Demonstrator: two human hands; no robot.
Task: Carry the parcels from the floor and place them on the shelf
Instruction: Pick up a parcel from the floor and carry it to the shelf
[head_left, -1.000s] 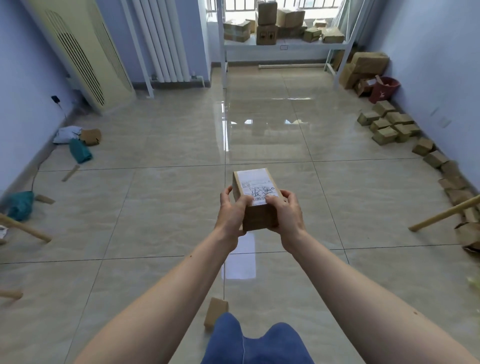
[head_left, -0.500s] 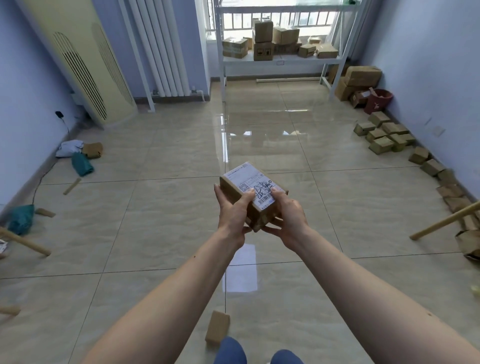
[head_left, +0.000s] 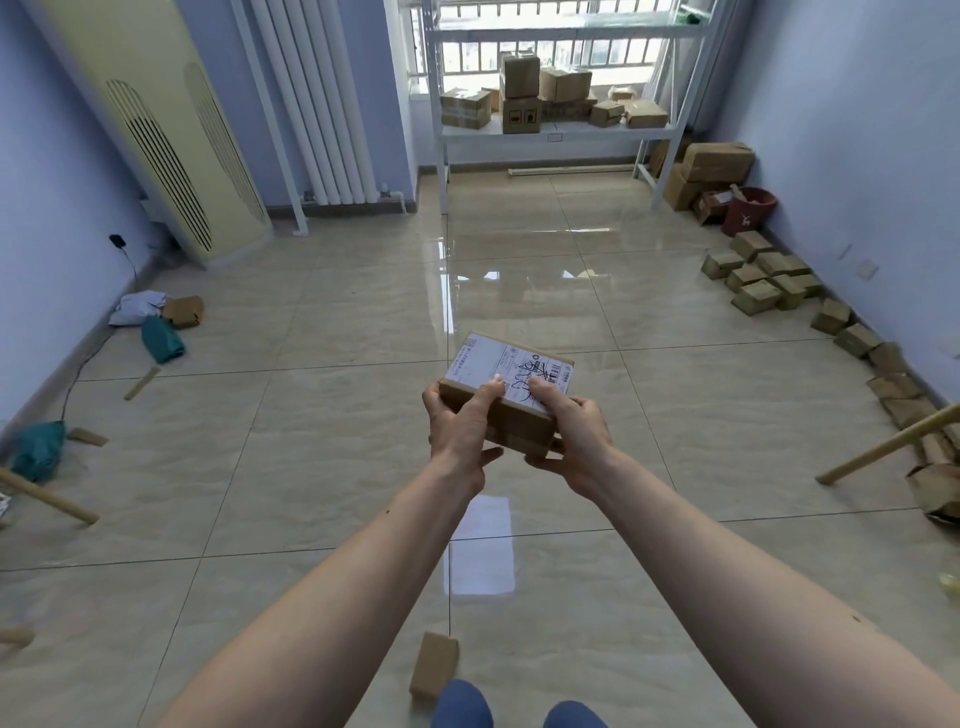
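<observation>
A glossy beige tiled floor (head_left: 322, 467) is stretching toward a white metal shelf (head_left: 558, 132) that is holding brown cardboard boxes by the far window. In mid-air, well short of it, the left hand (head_left: 460, 428) and right hand (head_left: 574, 434) are clasping a small brown cardboard parcel (head_left: 511, 395) with a white shipping label, thumbs pressing on top.

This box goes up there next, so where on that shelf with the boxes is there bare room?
The shelf is crowded across its middle with stacked boxes. Bare board shows only along the front edge and at the far right end, beside the flat box. The tier above looks mostly bare.
</observation>
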